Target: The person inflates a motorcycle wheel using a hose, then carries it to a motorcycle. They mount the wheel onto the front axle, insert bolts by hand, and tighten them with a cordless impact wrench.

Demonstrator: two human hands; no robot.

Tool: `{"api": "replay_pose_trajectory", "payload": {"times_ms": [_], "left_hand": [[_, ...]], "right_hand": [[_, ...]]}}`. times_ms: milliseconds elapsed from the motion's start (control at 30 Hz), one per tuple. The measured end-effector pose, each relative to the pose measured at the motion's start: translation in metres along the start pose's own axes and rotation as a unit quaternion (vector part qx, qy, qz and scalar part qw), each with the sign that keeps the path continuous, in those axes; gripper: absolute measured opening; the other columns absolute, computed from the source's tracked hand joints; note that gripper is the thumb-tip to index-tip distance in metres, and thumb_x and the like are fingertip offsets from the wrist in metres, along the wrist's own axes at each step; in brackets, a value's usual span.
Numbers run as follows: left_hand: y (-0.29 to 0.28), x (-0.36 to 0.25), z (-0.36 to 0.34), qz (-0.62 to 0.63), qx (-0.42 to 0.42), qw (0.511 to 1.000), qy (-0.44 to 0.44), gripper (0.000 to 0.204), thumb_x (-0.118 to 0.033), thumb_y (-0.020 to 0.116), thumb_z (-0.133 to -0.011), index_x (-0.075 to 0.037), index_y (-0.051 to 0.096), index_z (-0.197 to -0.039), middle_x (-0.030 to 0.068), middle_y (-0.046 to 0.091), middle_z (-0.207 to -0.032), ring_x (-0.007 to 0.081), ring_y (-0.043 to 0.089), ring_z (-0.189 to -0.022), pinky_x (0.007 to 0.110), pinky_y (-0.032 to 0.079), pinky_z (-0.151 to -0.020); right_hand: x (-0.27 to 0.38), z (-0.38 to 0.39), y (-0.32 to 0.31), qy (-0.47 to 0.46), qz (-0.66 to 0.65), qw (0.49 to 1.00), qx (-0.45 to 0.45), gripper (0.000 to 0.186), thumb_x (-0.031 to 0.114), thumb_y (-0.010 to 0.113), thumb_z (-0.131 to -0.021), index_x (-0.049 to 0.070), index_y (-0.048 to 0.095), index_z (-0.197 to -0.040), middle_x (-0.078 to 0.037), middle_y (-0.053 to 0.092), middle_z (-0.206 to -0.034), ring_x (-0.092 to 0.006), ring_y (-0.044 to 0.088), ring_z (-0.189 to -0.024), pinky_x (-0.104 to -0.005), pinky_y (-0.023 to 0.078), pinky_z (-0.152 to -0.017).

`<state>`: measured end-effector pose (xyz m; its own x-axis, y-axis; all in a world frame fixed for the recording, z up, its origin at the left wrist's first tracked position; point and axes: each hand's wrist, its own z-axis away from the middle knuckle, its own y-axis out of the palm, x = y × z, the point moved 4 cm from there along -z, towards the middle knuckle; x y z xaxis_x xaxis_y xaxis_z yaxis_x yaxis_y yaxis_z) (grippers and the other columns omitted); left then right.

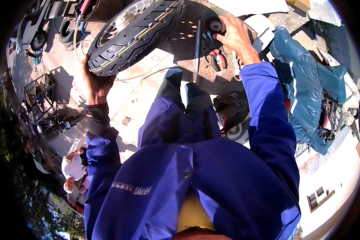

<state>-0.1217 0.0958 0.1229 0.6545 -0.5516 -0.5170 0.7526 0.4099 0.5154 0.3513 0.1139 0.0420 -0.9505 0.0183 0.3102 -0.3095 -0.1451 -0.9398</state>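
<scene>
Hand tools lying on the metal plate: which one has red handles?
The pliers, just below the right hand. The long bar to their left is plain bare metal with no coloured grip.

Scooter wheel (132,32): black treaded tyre with yellow striping on a silver hub, lying tilted on the pale concrete ground; your left hand (95,86) is gripping its near edge. Small black round part (216,26): sitting on the perforated metal plate, your right hand (237,35) is touching it.
</scene>
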Motion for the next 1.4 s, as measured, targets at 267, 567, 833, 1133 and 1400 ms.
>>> {"api": "replay_pose_trajectory", "payload": {"times_ms": [267,567,833,1133,1400], "left_hand": [[0.006,0.007,-0.009,-0.011,0.033,0.999,0.002,0.064,-0.06,0.057,-0.1,-0.011,0.057,-0.141,0.0143,0.068,-0.129,0.0311,0.069,-0.111,0.047,0.063,-0.078],[0.018,0.035,-0.002,0.013,0.02,0.999,0.046,0.077,-0.062,0.058,-0.097,-0.006,0.048,-0.147,0.0195,0.064,-0.132,0.0321,0.066,-0.116,0.049,0.058,-0.093],[0.029,0.148,0.021,0.168,-0.027,0.985,0.029,0.044,-0.037,0.066,-0.098,-0.004,0.061,-0.128,0.0145,0.069,-0.123,0.0287,0.068,-0.11,0.056,0.052,-0.106],[0.003,0.187,0.057,0.235,-0.074,0.967,0.063,0.058,-0.03,0.073,-0.095,0.008,0.056,-0.135,0.021,0.069,-0.125,0.0303,0.072,-0.106,0.046,0.061,-0.095],[-0.018,0.262,0.146,0.341,0.145,0.928,-0.045,0.052,-0.034,0.074,-0.098,-0.004,0.06,-0.137,0.0105,0.07,-0.132,0.0232,0.067,-0.122,0.046,0.053,-0.108]], "right_hand": [[0.045,0.036,-0.034,0.015,-0.221,0.971,-0.092,0.039,0.022,0.075,-0.092,0.004,0.07,-0.127,-0.013,0.069,-0.122,-0.0334,0.071,-0.105,-0.0427,0.056,-0.093],[0.105,0.061,0.022,0.218,-0.672,0.705,0.059,0.076,0.052,0.072,-0.097,-0.007,0.054,-0.141,-0.023,0.07,-0.12,-0.0316,0.071,-0.106,-0.0428,0.055,-0.096],[0.157,0.047,0.002,0.252,-0.762,0.593,0.068,0.07,0.022,0.086,-0.089,-0.003,0.052,-0.146,-0.018,0.064,-0.141,-0.032,0.065,-0.124,-0.0505,0.053,-0.108],[0.192,0.085,-0.018,0.245,-0.655,0.714,0.037,0.063,0.017,0.087,-0.08,-0.011,0.061,-0.13,-0.023,0.067,-0.128,-0.0339,0.072,-0.106,-0.0503,0.062,-0.092],[0.22,0.196,-0.089,0.062,-0.562,0.824,-0.036,0.069,-0.001,0.077,-0.08,-0.007,0.051,-0.143,-0.019,0.063,-0.134,-0.03,0.065,-0.118,-0.0412,0.05,-0.107]]}}
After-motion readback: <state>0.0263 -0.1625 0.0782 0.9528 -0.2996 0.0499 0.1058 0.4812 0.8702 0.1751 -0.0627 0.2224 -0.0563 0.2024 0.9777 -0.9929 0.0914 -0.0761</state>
